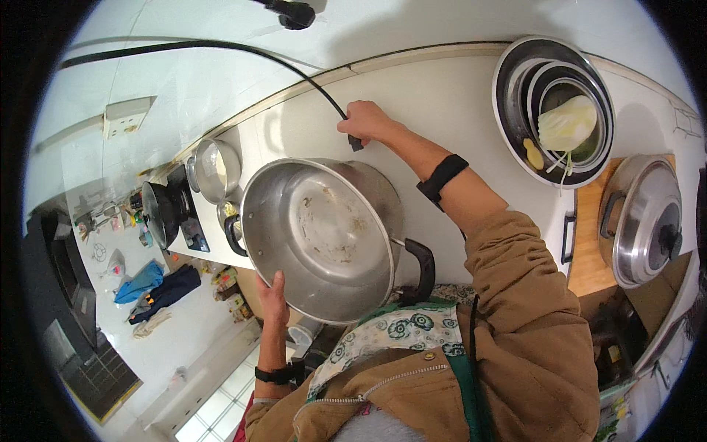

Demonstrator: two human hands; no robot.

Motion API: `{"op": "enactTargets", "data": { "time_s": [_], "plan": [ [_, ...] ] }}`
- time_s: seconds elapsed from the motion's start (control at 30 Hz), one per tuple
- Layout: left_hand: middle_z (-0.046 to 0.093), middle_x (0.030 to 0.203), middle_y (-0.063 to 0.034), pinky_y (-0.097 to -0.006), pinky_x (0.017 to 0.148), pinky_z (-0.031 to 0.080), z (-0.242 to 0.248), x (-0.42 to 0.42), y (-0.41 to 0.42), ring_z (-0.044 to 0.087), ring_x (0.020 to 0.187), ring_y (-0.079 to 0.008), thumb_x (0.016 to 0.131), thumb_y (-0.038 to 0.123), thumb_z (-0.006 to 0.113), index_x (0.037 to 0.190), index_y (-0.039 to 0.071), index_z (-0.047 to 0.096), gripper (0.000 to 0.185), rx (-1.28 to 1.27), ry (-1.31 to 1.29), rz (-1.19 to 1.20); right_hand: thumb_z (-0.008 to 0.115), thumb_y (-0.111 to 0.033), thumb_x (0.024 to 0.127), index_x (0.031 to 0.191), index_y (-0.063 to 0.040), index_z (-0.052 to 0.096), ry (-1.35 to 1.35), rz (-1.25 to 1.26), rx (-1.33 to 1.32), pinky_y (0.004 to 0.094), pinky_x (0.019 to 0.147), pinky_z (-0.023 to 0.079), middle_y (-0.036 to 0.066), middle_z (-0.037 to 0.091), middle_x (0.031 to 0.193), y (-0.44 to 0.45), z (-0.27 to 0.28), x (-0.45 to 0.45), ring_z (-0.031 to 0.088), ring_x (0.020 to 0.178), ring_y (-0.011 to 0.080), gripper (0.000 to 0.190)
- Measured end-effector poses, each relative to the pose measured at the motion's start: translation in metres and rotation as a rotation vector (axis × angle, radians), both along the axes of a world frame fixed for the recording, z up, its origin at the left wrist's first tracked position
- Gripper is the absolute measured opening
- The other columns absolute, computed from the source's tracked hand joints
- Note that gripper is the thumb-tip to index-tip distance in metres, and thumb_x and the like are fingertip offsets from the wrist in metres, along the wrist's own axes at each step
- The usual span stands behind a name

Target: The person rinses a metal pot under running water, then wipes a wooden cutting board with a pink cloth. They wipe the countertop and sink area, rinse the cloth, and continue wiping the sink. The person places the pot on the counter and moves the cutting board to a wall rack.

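A large two-handled stainless steel pot is tilted towards me, and its worn, scratched inside shows. My left hand grips its near rim, thumb inside and the fingers hidden behind the wall. Beyond the pot, my right hand is closed around the end of a black power cable. The cable's black connector sticks out below that fist, above the white countertop. One black pot handle rests close to my apron.
At the right, nested steel basins hold a cabbage piece and ginger. A lidded pot stands on a wooden board. Steel bowls and a black wok stand left. A wall socket is nearby.
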State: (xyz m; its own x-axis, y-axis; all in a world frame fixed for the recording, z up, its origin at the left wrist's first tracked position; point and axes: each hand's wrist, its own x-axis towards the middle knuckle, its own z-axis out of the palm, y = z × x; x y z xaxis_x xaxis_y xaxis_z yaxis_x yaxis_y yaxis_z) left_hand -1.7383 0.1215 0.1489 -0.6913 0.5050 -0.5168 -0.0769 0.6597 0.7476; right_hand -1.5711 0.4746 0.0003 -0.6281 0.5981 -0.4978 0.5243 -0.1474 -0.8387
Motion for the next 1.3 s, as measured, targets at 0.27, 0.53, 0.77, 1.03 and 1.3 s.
{"op": "enactTargets", "data": {
  "time_s": [0.27,0.53,0.77,1.03,1.3],
  "plan": [
    [0.048,0.119,-0.0093,-0.0333,0.091,0.038,-0.004,-0.021,0.021,0.047,0.104,-0.0195,0.085,0.008,0.059,0.131,0.005,0.034,0.053,-0.049,0.061,-0.075,0.056,-0.016,0.072,0.068,0.005,0.059,0.153,-0.135,0.026,0.0405,0.065,0.050,0.020,0.063,0.067,-0.019,-0.031,0.008,0.062,0.061,0.0330,0.022],
    [0.045,0.124,-0.0081,-0.0312,0.094,0.034,-0.005,-0.021,0.019,0.045,0.108,-0.0189,0.084,0.010,0.060,0.136,0.006,0.030,0.060,-0.069,0.098,-0.114,0.057,-0.016,0.075,0.077,0.003,0.055,0.251,-0.162,0.142,0.0355,0.053,0.049,0.016,0.060,0.064,-0.031,-0.039,0.013,0.062,0.054,0.0240,0.019],
    [0.047,0.122,-0.0086,-0.0328,0.092,0.037,-0.008,-0.017,0.023,0.046,0.107,-0.0199,0.086,0.014,0.059,0.133,0.006,0.032,0.055,-0.072,0.152,-0.109,0.058,-0.019,0.069,0.075,0.002,0.058,0.164,-0.064,0.139,0.0384,0.059,0.049,0.019,0.061,0.069,-0.029,-0.036,0.011,0.062,0.062,0.0297,0.022],
    [0.048,0.122,-0.0104,-0.0367,0.092,0.039,0.003,0.012,0.029,0.047,0.110,-0.0227,0.090,0.021,0.055,0.130,0.004,0.036,0.048,-0.029,-0.038,0.121,0.056,-0.022,0.063,0.067,0.004,0.063,-0.030,-0.011,-0.110,0.0384,0.063,0.049,0.023,0.062,0.072,-0.017,-0.024,0.011,0.062,0.069,0.0323,0.027],
    [0.044,0.127,-0.0129,-0.0427,0.094,0.040,-0.004,0.037,0.016,0.046,0.113,-0.0289,0.092,0.031,0.049,0.135,0.003,0.030,0.055,0.008,-0.302,0.306,0.055,-0.023,0.065,0.071,0.005,0.063,0.012,-0.068,0.149,0.0419,0.072,0.049,0.026,0.062,0.081,-0.036,-0.036,0.001,0.061,0.078,0.0389,0.030]
  ]
}}
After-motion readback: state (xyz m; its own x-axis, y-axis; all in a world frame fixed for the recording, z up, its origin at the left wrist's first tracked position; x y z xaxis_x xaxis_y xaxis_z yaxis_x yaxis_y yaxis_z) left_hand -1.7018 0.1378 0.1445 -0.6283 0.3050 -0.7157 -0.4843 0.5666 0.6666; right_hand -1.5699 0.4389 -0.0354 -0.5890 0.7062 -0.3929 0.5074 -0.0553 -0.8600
